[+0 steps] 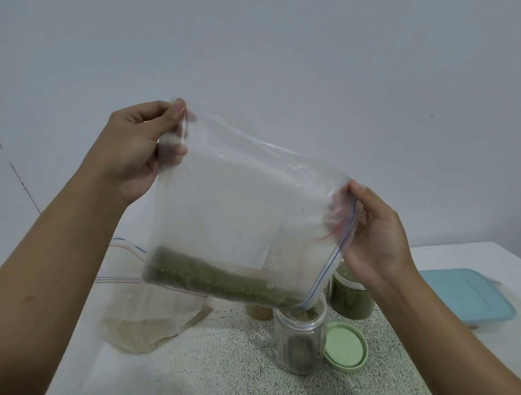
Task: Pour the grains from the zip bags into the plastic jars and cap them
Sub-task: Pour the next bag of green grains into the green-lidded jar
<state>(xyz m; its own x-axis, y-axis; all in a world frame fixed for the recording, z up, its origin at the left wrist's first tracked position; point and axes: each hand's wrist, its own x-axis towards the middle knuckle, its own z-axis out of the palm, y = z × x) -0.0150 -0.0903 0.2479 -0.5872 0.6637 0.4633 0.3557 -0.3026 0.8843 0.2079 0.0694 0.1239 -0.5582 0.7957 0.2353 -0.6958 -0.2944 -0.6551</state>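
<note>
- Clear plastic zip bag [238, 198] with a blue and red zip strip: held up at mid-frame, tilted, its mouth corner lowest at lower centre.
- Green grains [215, 279]: a band along the bag's lower edge, sliding toward the mouth.
- Left hand [140, 149], upper left: thumb and fingers pinch the bag's raised corner.
- Right hand [374, 236], right of centre: fingers curled round the zip end, gripping it.
- Clear plastic jar [301, 341], uncapped, directly under the bag's mouth: part filled, with grains at its neck.
- Pale green round lid [346, 347]: on the speckled counter [202, 368], touching that jar's right side.
- Second jar of green grains [350, 295], behind: top hidden, so capped or not I cannot tell.
- Jar of brown grains [258, 312]: mostly hidden behind the bag.
- Slumped zip bag of pale grains [144, 320], left: apparently yet to be poured.
- Blue-lidded plastic box [463, 294], far right.
- Progress, as I judge it: mid-pour, with capping and the pale bag left.
</note>
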